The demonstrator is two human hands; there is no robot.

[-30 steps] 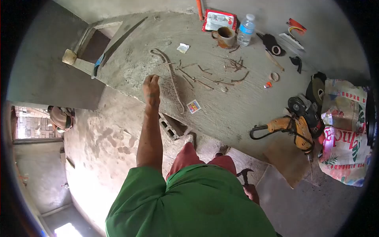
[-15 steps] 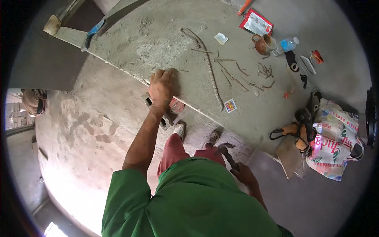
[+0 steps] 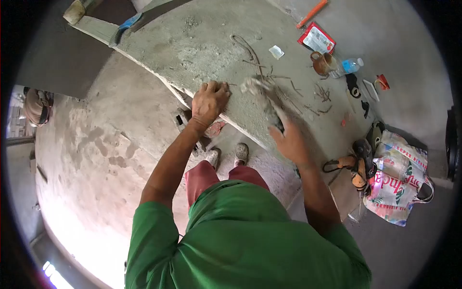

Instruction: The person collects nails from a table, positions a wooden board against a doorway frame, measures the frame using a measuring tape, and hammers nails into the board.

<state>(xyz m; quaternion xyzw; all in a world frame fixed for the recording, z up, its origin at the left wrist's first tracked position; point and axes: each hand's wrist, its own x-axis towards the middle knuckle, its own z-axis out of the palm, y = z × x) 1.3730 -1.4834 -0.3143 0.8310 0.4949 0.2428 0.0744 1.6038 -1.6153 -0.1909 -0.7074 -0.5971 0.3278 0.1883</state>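
Note:
On the edge of the concrete slab (image 3: 192, 43), my left hand (image 3: 210, 102) rests with its fingers closed around a thin metal piece, perhaps a nail, whose end sticks out to the right. My right hand (image 3: 290, 140) grips a hammer (image 3: 269, 98) above the slab, its head blurred by motion and just right of my left hand. Beyond the hammer lies a bent length of rebar (image 3: 245, 44), partly hidden by it. Several rusty rods (image 3: 323, 92) are scattered to the right on the slab.
A brown mug (image 3: 325, 63), a water bottle (image 3: 350, 66) and a red packet (image 3: 317, 38) stand or lie at the back right. A power tool (image 3: 360, 168) and a printed bag (image 3: 399, 176) are at the right. A blue-handled saw (image 3: 130, 21) lies at upper left.
My right hand has raised the hammer from beside my legs to above the slab. My left hand came down onto the slab's edge and now sits slightly further right. The camera view has shifted.

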